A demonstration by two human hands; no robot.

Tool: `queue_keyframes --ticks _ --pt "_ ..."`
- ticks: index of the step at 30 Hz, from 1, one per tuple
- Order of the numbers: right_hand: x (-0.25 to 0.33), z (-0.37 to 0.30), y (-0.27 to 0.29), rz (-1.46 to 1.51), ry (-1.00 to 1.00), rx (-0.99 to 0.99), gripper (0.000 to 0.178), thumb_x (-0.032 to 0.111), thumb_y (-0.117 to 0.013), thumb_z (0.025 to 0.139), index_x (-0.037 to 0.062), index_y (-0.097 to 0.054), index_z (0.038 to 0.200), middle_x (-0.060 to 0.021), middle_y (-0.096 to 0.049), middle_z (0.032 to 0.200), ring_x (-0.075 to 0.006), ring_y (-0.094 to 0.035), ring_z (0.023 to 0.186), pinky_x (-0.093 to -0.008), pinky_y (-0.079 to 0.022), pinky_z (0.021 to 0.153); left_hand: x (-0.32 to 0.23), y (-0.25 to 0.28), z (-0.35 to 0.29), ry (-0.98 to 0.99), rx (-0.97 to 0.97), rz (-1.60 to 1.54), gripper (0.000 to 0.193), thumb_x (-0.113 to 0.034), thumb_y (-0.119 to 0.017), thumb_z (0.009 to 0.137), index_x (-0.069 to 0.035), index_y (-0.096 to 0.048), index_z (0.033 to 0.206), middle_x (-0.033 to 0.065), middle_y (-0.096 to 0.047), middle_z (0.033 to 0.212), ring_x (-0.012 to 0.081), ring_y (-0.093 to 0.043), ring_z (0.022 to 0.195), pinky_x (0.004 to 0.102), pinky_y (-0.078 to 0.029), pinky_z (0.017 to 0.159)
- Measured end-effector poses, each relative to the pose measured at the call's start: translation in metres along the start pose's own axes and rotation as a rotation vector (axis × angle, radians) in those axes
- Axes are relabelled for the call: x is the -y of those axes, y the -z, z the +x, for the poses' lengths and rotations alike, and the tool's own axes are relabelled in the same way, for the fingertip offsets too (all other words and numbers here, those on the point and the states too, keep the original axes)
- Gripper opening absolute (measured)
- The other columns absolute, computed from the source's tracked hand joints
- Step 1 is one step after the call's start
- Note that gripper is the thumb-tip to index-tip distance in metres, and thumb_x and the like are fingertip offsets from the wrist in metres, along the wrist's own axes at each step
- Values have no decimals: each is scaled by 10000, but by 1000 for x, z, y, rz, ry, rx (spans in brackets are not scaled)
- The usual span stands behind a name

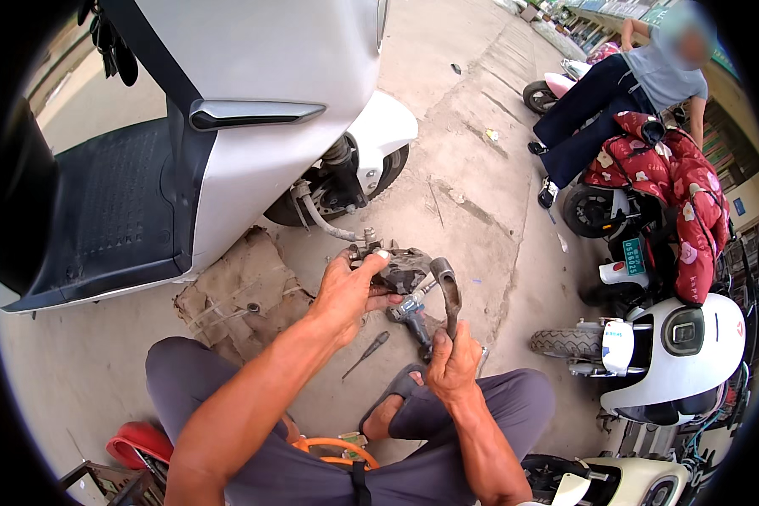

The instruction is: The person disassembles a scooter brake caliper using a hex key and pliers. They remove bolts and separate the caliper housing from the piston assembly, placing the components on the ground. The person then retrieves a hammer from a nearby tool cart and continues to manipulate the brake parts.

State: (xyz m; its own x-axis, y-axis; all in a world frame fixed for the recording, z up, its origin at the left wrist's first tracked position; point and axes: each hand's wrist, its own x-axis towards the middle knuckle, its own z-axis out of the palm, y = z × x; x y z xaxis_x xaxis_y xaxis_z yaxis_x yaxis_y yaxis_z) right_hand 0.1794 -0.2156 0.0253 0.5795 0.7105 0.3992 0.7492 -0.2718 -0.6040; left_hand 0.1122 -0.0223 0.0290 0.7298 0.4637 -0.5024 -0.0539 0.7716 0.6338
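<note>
My left hand (347, 291) is closed around a dark, dirty brake caliper (405, 270), beside the white scooter's front wheel. A grey hose (325, 221) runs from near the wheel toward the caliper. In my right hand (454, 363) is a bent metal tool with a round head (452, 302), raised just right of the caliper; its exact kind is unclear. Below the caliper, a cordless power tool (413, 322) rests on the ground, partly hidden. A screwdriver (366, 354) lies between my feet and the caliper.
The white scooter (270, 67) stands at the left, with flattened cardboard (240, 291) beside it. Several parked scooters line the right, one under a red flowered cover (687, 211). A person (641, 84) stands there. An orange ring-shaped thing (333, 443) is between my legs.
</note>
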Motion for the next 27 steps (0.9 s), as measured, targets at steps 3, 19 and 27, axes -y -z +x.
queue_keyframes --ticks 3,19,27 --pt "-4 5 -7 -78 -99 94 114 74 -581 966 -1 -516 1021 -264 -593 683 -473 -626 633 -498 -471 528 -1 -2 0 -25 80 -8 293 -215 -626 977 5 -521 1139 147 -657 1046 265 -694 859 418 -619 774" --pt "-1 1 -2 -51 -176 105 147 121 -572 999 -16 -516 999 -214 -539 618 -419 -586 549 -474 -429 500 3 10 10 -29 26 115 304 -200 -638 955 -11 -512 1156 117 -652 999 243 -681 843 389 -592 744" --pt "-12 1 1 348 -556 -20 357 293 -515 1062 8 -534 849 -34 -449 556 -110 -442 524 -341 -369 486 11 26 10 -8 31 157 328 -184 -606 910 -17 -523 1179 95 -648 1060 181 -659 893 356 -550 804"
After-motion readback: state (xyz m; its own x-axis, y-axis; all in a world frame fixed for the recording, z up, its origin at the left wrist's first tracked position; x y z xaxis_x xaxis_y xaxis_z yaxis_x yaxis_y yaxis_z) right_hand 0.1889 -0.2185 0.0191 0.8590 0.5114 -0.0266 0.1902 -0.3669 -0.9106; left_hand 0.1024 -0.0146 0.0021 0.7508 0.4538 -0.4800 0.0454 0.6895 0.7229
